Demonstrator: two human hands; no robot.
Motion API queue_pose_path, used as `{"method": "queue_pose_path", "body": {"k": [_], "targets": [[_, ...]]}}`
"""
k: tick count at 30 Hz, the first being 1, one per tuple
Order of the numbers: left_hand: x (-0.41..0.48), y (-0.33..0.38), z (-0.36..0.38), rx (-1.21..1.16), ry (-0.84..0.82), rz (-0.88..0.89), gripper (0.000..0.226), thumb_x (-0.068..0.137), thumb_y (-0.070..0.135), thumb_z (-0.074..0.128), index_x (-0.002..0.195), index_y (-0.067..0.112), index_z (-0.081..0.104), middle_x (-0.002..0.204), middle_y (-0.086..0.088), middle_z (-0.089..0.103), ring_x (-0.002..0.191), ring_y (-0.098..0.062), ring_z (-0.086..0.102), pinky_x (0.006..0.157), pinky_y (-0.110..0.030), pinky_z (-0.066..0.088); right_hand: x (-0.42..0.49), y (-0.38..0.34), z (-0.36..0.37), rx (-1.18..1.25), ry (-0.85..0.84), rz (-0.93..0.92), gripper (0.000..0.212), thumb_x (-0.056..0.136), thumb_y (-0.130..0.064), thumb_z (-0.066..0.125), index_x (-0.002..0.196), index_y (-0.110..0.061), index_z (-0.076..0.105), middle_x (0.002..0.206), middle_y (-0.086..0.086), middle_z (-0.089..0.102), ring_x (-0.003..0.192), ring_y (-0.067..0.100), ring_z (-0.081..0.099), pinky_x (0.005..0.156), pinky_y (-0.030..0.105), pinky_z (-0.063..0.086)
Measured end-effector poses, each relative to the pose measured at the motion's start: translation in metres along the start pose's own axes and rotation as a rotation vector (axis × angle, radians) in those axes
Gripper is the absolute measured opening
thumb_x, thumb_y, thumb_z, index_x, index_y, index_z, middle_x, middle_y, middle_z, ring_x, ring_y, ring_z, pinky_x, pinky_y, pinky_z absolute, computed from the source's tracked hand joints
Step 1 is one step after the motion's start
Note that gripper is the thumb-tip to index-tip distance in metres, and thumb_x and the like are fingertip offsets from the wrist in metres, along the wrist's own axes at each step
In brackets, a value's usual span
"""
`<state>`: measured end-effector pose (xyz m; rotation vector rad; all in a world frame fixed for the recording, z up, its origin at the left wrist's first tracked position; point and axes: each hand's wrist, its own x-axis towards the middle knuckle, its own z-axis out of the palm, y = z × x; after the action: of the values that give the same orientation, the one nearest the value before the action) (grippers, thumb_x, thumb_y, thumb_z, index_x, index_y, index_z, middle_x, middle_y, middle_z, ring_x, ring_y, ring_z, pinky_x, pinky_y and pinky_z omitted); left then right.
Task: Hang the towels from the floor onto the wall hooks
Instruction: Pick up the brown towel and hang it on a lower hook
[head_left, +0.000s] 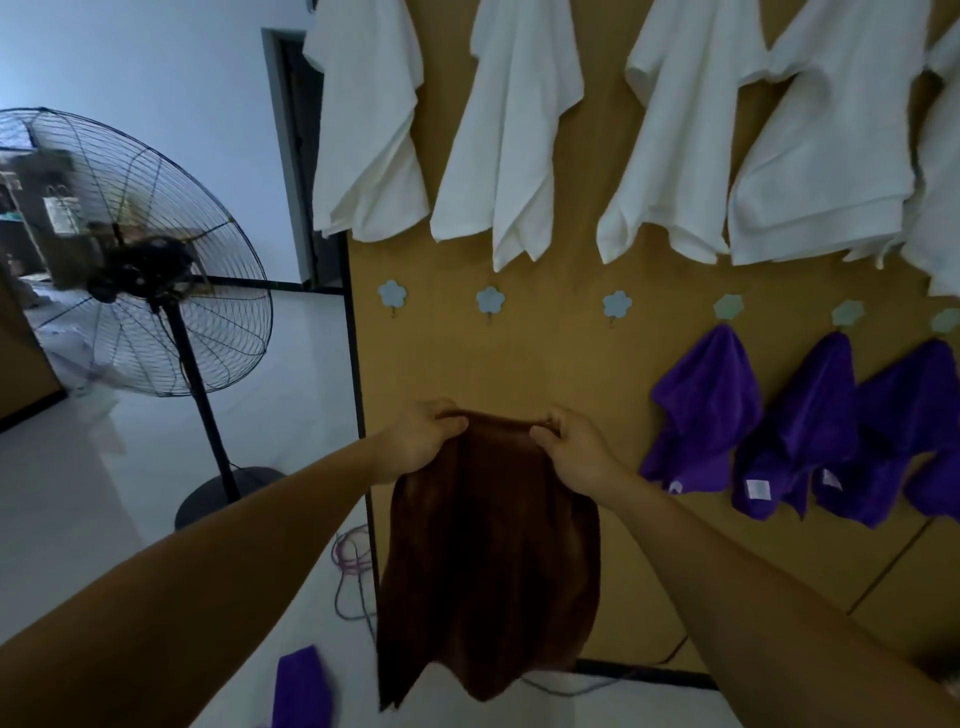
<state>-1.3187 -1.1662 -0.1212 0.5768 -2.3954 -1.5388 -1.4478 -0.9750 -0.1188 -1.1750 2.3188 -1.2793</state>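
Both arms reach forward, nearly straight, toward the board (545, 364). The left hand (421, 439) and right hand (571, 449) each pinch the top edge of the brown towel (488, 561). Their fingers curl over the hem and their thumbs press on the near side. The hands are close together, with a short span of hem between them. The towel hangs free below them, in front of the board's lower part and beneath three flower-shaped hooks (490, 300). To the right hang purple towels (706, 410), and above them white towels (509, 145). A purple cloth (301, 686) lies on the floor (78, 493). A fan (140, 249) stands at the left.
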Motion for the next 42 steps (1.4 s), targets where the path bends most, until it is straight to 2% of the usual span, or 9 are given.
{"method": "queue_pose_path", "body": {"k": [2, 5, 10, 13, 16, 21, 29, 37, 42], "targets": [[0.026, -0.004, -0.009, 0.071, 0.022, 0.048, 0.018, 0.097, 0.033, 0.050, 0.090, 0.024, 0.063, 0.086, 0.002, 0.066, 0.076, -0.010, 0.064, 0.060, -0.020, 0.045, 0.026, -0.004, 0.012, 0.017, 0.020, 0.012, 0.021, 0.101, -0.027, 0.047, 0.083, -0.021, 0.056, 0.085, -0.006, 0.060, 0.083, 0.013, 0.058, 0.069, 0.024, 0.043], [0.063, -0.007, -0.023, 0.164, 0.039, 0.147, 0.019, 0.100, 0.033, 0.043, 0.092, 0.024, 0.058, 0.089, 0.007, 0.060, 0.080, -0.004, 0.056, 0.061, -0.017, 0.037, 0.059, -0.014, 0.017, 0.127, 0.015, 0.010, 0.020, 0.089, -0.044, 0.063, 0.080, -0.028, 0.058, 0.080, -0.012, 0.064, 0.073, 0.001, 0.062, 0.064, 0.014, 0.046], [0.114, -0.012, -0.047, 0.245, 0.130, 0.292, 0.016, 0.096, 0.039, 0.051, 0.097, 0.024, 0.057, 0.086, 0.018, 0.056, 0.079, 0.003, 0.053, 0.065, -0.008, 0.036, 0.117, -0.010, 0.018, 0.216, 0.084, 0.109, 0.016, 0.080, -0.026, 0.078, 0.087, -0.017, 0.066, 0.090, 0.002, 0.071, 0.082, 0.012, 0.069, 0.072, 0.022, 0.055], [0.143, -0.013, -0.051, 0.231, 0.132, 0.288, 0.032, 0.087, 0.046, 0.062, 0.099, 0.017, 0.064, 0.090, 0.007, 0.065, 0.082, -0.003, 0.059, 0.075, -0.017, 0.044, 0.150, -0.004, 0.018, 0.145, 0.190, 0.132, 0.017, 0.082, -0.028, 0.076, 0.081, -0.017, 0.064, 0.087, 0.001, 0.069, 0.086, 0.018, 0.066, 0.081, 0.032, 0.053], [0.173, -0.010, -0.054, 0.211, 0.236, 0.283, 0.035, 0.087, 0.048, 0.062, 0.098, 0.015, 0.065, 0.092, 0.001, 0.067, 0.080, -0.006, 0.059, 0.071, -0.015, 0.042, 0.182, -0.001, 0.019, 0.141, 0.277, 0.099, 0.029, 0.085, -0.036, 0.071, 0.102, -0.012, 0.067, 0.100, 0.002, 0.070, 0.094, 0.017, 0.066, 0.089, 0.034, 0.053], [0.218, -0.007, -0.055, 0.240, 0.393, 0.289, 0.037, 0.094, 0.050, 0.049, 0.111, 0.021, 0.065, 0.098, 0.004, 0.068, 0.076, -0.002, 0.053, 0.068, -0.015, 0.035, 0.233, 0.004, 0.018, -0.046, 0.410, 0.030, 0.028, 0.090, -0.043, 0.063, 0.104, -0.019, 0.064, 0.096, 0.000, 0.069, 0.088, 0.017, 0.064, 0.080, 0.030, 0.050], [0.256, -0.016, -0.034, 0.235, 0.544, 0.315, 0.034, 0.098, 0.040, 0.047, 0.102, 0.013, 0.067, 0.081, 0.012, 0.056, 0.060, 0.010, 0.041, 0.063, 0.007, 0.030, 0.269, 0.025, 0.026, -0.087, 0.534, 0.045, 0.031, 0.091, -0.041, 0.060, 0.104, -0.013, 0.065, 0.092, 0.006, 0.070, 0.083, 0.021, 0.064, 0.076, 0.035, 0.053], [0.262, -0.032, -0.014, 0.054, 0.412, 0.028, 0.042, 0.093, 0.035, 0.058, 0.061, 0.009, 0.055, 0.054, 0.001, 0.051, 0.049, -0.006, 0.045, 0.040, -0.008, 0.034, 0.271, 0.047, 0.045, 0.380, 0.459, 0.371, 0.029, 0.077, -0.040, 0.076, 0.070, -0.014, 0.064, 0.077, 0.006, 0.069, 0.078, 0.025, 0.067, 0.076, 0.039, 0.059], [0.259, -0.033, -0.016, -0.191, 0.252, -0.148, 0.027, 0.087, 0.032, 0.064, 0.078, 0.008, 0.063, 0.073, -0.007, 0.061, 0.071, -0.019, 0.057, 0.058, -0.022, 0.044, 0.268, 0.050, 0.056, 0.547, 0.389, 0.429, 0.028, 0.082, -0.036, 0.073, 0.095, -0.012, 0.070, 0.091, 0.000, 0.068, 0.090, 0.021, 0.065, 0.088, 0.034, 0.055]]}}
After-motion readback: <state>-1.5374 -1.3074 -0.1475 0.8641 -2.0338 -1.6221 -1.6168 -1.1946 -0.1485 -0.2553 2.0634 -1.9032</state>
